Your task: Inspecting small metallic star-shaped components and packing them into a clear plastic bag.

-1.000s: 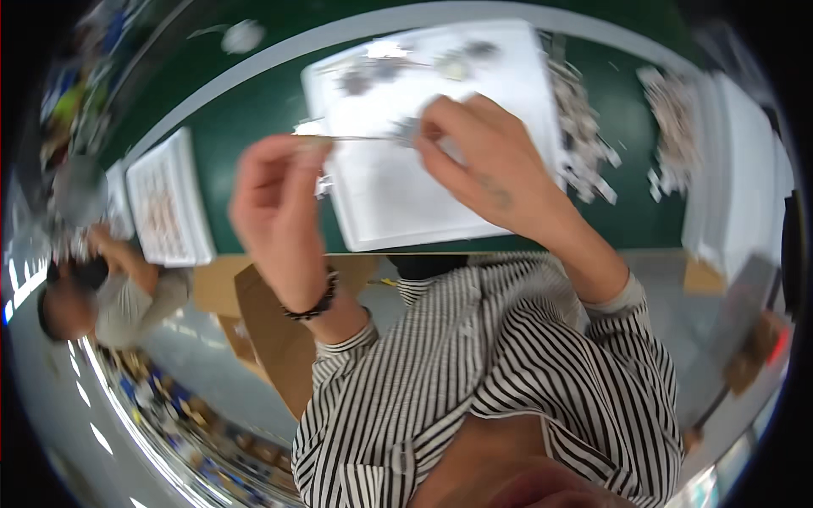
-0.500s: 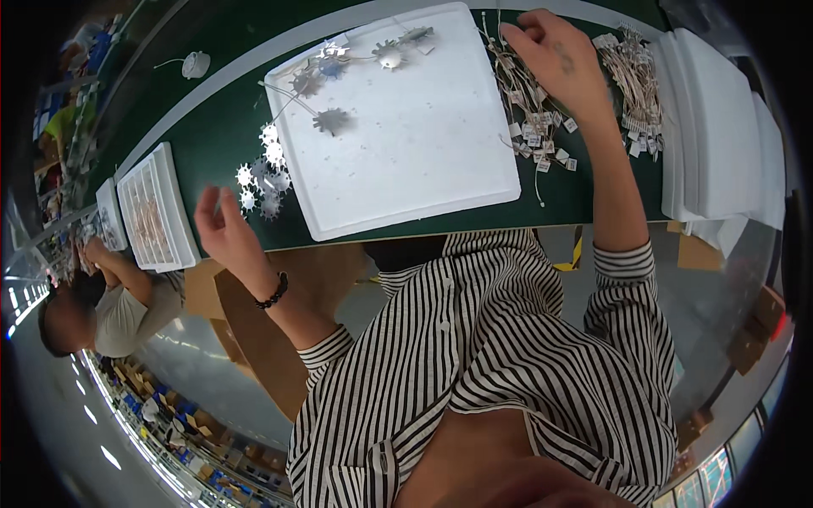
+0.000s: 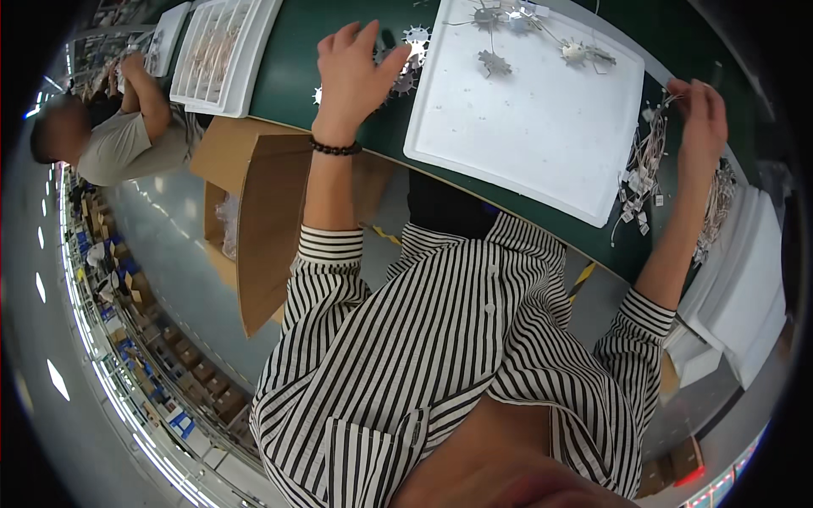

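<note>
White foam-like material forms the broad tray (image 3: 517, 127) before you, lying on the green table (image 3: 292, 72). Just left of the tray lie loose silver cogged discs (image 3: 417, 38). Your left hand (image 3: 349, 85) is over that spot, fingers fanned, with nothing visibly pinched; whether a fingertip touches a disc, I cannot tell.

Inside the tray, along its far side, sit wired discs (image 3: 493, 63) with thin leads trailing among them, probably put there to stay apart from the loose ones. Just right of the tray runs a heap of wires (image 3: 639, 182), pale connectors toward you, an arrangement that likely makes single ends easier to pick. Your right hand (image 3: 703, 118) is by the heap's far end, fingers bent; whether they grip a wire is unclear. Farther right of the tray, a second wire bundle (image 3: 720, 203) lies near stacked white sheets (image 3: 749, 262). Discs one side, wires the other: each hand seemingly gets its own supply.
</note>
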`<act>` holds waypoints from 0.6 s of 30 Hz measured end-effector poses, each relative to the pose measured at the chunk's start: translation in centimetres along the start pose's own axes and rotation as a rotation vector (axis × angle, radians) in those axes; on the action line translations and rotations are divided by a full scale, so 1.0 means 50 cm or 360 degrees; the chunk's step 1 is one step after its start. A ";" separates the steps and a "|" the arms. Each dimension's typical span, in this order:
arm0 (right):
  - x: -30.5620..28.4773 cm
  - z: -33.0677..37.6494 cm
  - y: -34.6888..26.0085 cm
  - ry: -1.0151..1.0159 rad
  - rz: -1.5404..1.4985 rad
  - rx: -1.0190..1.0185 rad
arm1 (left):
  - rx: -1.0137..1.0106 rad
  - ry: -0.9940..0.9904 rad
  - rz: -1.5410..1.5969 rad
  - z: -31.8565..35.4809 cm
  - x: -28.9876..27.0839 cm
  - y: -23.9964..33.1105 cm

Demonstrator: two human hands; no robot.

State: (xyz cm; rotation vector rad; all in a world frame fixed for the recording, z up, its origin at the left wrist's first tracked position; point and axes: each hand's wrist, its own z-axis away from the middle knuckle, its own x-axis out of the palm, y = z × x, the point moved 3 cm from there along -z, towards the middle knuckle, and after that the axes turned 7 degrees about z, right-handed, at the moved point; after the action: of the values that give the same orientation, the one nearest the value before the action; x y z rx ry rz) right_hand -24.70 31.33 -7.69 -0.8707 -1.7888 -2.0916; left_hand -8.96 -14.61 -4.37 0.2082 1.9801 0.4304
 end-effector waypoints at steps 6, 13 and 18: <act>0.034 -0.009 0.180 0.0422 0.2767 -0.3321 | 0.0088 -0.0103 0.0064 -0.030 0.032 0.027; 0.016 -0.104 0.294 0.0448 0.2904 -0.3040 | -0.0110 -0.0020 0.0643 -0.035 0.015 0.050; -0.109 -0.228 0.413 0.0481 0.3319 -0.2446 | -0.0493 0.0286 0.1529 -0.032 -0.055 0.123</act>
State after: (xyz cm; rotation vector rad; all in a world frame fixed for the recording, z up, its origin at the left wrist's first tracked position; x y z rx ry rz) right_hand -12.15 14.98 5.04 -1.3255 1.1956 -1.1537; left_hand -9.46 -10.20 0.93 0.9554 1.8425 1.3904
